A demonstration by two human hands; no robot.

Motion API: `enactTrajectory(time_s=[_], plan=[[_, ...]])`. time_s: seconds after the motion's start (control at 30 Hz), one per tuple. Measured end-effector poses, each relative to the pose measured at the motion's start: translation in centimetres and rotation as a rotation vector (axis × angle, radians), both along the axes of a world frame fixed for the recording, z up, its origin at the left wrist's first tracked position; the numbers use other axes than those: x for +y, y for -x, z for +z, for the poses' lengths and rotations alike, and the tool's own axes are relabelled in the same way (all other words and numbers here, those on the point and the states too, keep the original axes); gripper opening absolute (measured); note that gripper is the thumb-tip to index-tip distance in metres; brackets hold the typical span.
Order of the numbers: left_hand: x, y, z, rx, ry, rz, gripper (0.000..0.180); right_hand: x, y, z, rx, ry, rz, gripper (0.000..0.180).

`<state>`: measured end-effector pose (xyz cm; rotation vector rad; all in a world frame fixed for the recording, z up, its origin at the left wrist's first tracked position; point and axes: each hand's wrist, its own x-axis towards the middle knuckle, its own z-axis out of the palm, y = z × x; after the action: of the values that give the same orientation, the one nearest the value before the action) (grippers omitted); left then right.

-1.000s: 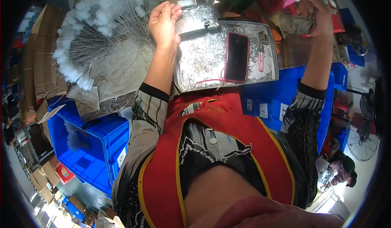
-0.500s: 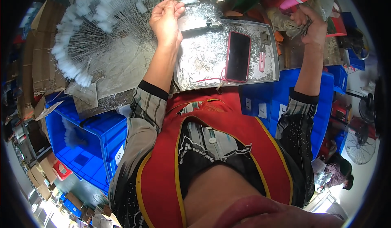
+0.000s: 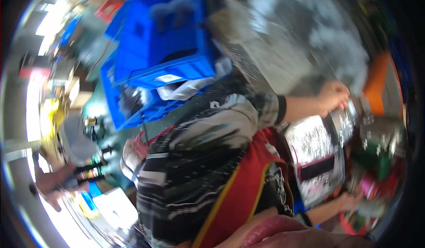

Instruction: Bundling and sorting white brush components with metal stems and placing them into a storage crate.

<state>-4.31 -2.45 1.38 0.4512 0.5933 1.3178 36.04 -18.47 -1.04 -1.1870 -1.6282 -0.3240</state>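
The view is blurred and swung to the left. My left hand (image 3: 334,98) is closed in a pinch beside a metal fixture (image 3: 346,122); what its fingers hold is too smeared to make out. Just beyond it spreads a large fan of white-tipped thin wire brushes (image 3: 336,40). Near the lower right my right hand (image 3: 350,200) looks closed, next to a pink object (image 3: 367,187); anything in its grip is hidden by blur. Between my arms lies a shiny metal tray (image 3: 305,137) with a dark phone (image 3: 317,168) on it.
Blue bins (image 3: 164,40) stand stacked at my left, with white-tipped pieces inside. A pale sheet (image 3: 270,57) lies under the brushes. An orange panel (image 3: 378,86) rises past the fixture. Another person (image 3: 66,177) is at the far left.
The whole view has turned left, bringing the blue bins up and shifting the tray and both hands to the right side. My left hand remains near the metal fixture, my right near the pink object.
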Motion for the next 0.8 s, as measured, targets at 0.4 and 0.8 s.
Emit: enactTrajectory(time_s=[0.4,0.8], plan=[[5.6,34.4,3.7,-0.065,-0.281,0.796,0.01,15.7,2.9,-1.6,-0.206,0.078,-0.024,0.042],[4.1,70.2,-6.7,-0.253,-0.496,0.672,0.022,6.7,2.4,-0.8,-0.419,0.228,-0.565,0.042]])
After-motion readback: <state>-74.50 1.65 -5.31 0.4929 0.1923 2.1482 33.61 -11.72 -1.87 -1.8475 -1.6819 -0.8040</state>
